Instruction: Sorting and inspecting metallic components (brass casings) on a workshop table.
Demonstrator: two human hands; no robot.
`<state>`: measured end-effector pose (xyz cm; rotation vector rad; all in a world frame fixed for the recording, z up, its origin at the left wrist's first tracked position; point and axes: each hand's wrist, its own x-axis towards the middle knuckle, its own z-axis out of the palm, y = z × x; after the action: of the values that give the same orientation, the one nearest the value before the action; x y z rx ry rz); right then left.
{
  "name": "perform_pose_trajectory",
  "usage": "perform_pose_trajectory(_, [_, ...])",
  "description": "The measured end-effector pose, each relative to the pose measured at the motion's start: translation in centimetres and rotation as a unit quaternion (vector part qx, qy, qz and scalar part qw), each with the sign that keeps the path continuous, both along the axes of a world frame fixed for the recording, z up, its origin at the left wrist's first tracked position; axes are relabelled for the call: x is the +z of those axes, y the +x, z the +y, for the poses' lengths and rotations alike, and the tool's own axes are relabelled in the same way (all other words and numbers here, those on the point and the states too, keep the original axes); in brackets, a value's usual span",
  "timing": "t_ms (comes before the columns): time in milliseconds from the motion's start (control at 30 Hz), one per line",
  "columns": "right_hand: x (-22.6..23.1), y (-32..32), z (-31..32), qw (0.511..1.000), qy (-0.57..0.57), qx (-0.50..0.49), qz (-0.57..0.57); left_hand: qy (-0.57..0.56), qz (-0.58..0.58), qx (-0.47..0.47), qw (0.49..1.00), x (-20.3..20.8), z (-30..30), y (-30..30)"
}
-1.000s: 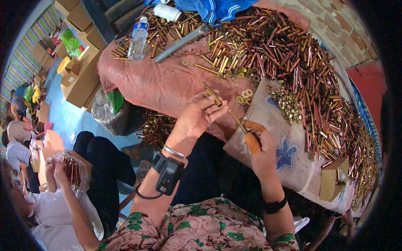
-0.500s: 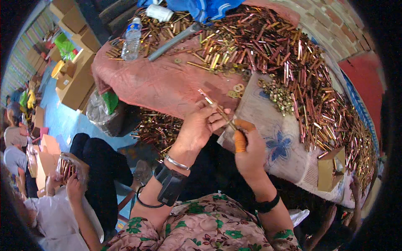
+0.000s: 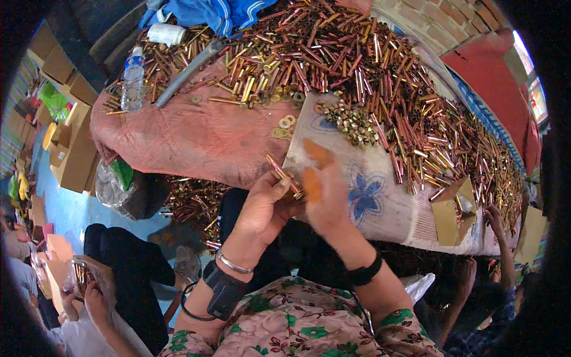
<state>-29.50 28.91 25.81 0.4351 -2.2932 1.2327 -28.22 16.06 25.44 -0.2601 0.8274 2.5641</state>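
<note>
My left hand [image 3: 262,208] is closed round a slim copper-gold metal bolt [image 3: 277,168], whose far end points up and left past the thumb. Its near end runs down toward my right hand [image 3: 331,199], which is smeared by motion just beside it. Orange covers wrap the right thumb and forefinger; these two are apart, with nothing visible between them. Beyond both hands, flat washers [image 3: 285,122] lie on the pink cloth [image 3: 178,143]. A heap of small nuts [image 3: 352,122] sits on the white cloth [image 3: 315,134] with blue flowers.
Loose metal rods and sleeves [image 3: 369,65] pile along the far and right sides. A grey pipe [image 3: 189,72] and a plastic bottle [image 3: 132,83] stand far left. A carton [image 3: 446,220] is at right, near another person's hand [image 3: 492,219]. A co-worker [image 3: 95,321] sits at lower left.
My right hand has come off the bolt and its thumb and forefinger have parted. The left hand still grips the bolt. The whole view has shifted, so the table appears further left.
</note>
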Motion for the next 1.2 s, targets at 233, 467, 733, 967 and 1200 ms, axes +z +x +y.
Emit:
perform_pose_trajectory(233, [-1.4, -4.7, 9.2, 0.976, 0.106, -0.19, -0.028, -0.013, 0.013, -0.031, 0.999, -2.3, -0.1, -0.2])
perform_pose_trajectory(467, [-1.1, -5.9, 8.4, 0.941, 0.259, -0.206, -0.077, -0.056, 0.012, -0.03, 0.998, -3.1, -0.3, -0.2])
perform_pose_trajectory(733, [-1.7, -5.6, 8.9, 0.974, 0.152, -0.155, -0.064, -0.082, 0.028, -0.03, 0.996, -3.1, 0.1, 0.0])
perform_pose_trajectory(967, [0.1, -1.8, 6.3, 0.894, -0.343, 0.034, -0.285, -0.159, 0.049, -0.063, 0.984, -1.7, -0.2, 0.5])
perform_pose_trajectory(1200, [0.8, 1.7, 4.4, 0.91, -0.279, 0.044, -0.303, -0.246, 0.09, -0.111, 0.959, -0.6, -1.6, 2.6])
